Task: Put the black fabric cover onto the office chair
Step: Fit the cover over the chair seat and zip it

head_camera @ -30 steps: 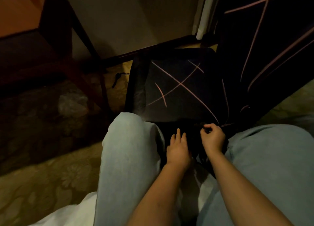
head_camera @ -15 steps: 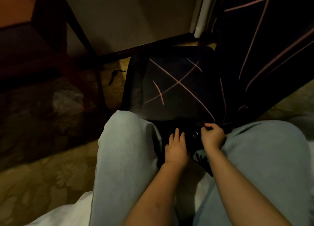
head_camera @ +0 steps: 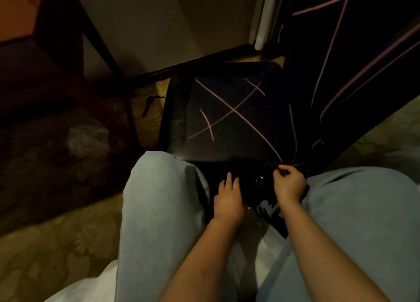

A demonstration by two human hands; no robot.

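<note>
The black fabric cover (head_camera: 231, 120) pinched by the right hand (head_camera: 289, 184) was matt, smooth cloth; just left of the grip, a glossy black patch (head_camera: 259, 178) glinted.

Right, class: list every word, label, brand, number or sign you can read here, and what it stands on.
None can be read.
The pink lines on the black cover are a pattern, not writing.
A pale mark below the right hand is too blurred to read.

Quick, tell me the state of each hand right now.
Left hand: open, fingers straight, over the front edge of the black fabric cover.
Right hand: fingers curled, pinching the cover's edge.
</note>
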